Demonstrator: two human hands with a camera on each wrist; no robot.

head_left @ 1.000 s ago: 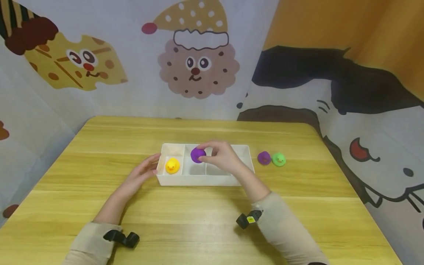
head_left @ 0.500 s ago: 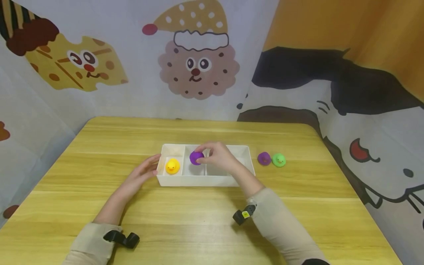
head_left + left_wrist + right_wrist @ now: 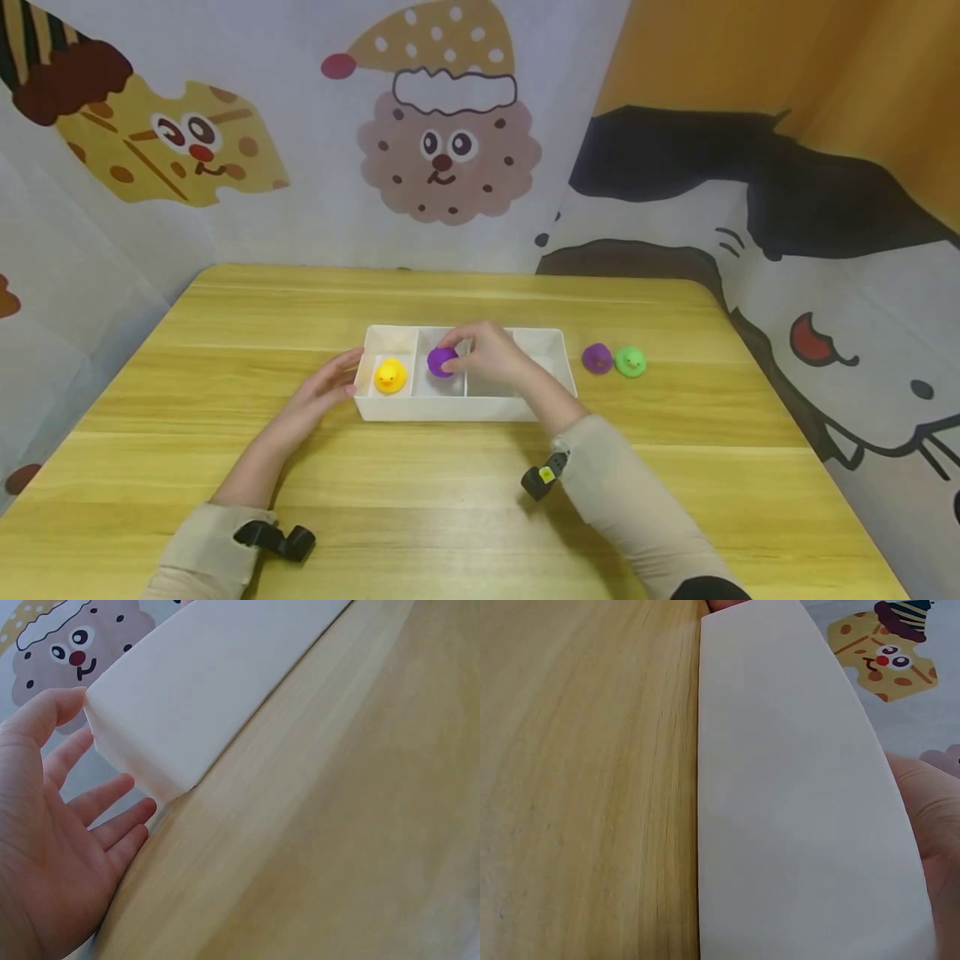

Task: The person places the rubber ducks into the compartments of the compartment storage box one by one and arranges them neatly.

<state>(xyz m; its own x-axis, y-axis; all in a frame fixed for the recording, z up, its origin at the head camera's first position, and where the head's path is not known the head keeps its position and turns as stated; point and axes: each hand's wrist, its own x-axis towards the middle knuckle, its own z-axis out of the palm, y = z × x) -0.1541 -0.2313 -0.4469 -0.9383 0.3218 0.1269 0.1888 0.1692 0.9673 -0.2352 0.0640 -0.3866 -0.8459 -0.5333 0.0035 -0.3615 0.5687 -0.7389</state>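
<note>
Left hand [image 3: 318, 396]: relaxed, fingers spread and only lightly bent, palm turned toward the near end of a white tray [image 3: 435, 410]; thumb tip at the tray's upper corner and forefinger at its end wall, remaining fingers fanned below; nothing gripped. Forearm slanting forward and inward from a beige sleeve [image 3: 213, 537], with a black wrist camera [image 3: 276, 540] on its inner side. Right hand [image 3: 491, 357]: reaching across the tray from its own side, back of the hand upward, thumb and forefinger bent into a pinch on a purple toy [image 3: 441, 363]; the other fingers largely hidden in the head view, and most of the hand behind the tray wall in the right wrist view. Purple toy: at the right fingertips, within the tray's second compartment counted from the left hand; contact with the floor cannot be told. Right forearm angled inward, sleeve cuff below the wrist, a second black camera [image 3: 543, 477] alongside. Yellow duck [image 3: 390, 377]: in the end compartment, just beside the left fingertips. Purple duck [image 3: 597, 359] and green duck [image 3: 631, 362]: on the wooden table [image 3: 390, 517], beyond the tray's far end, outward of the right hand, close together, the purple nearer it.
</note>
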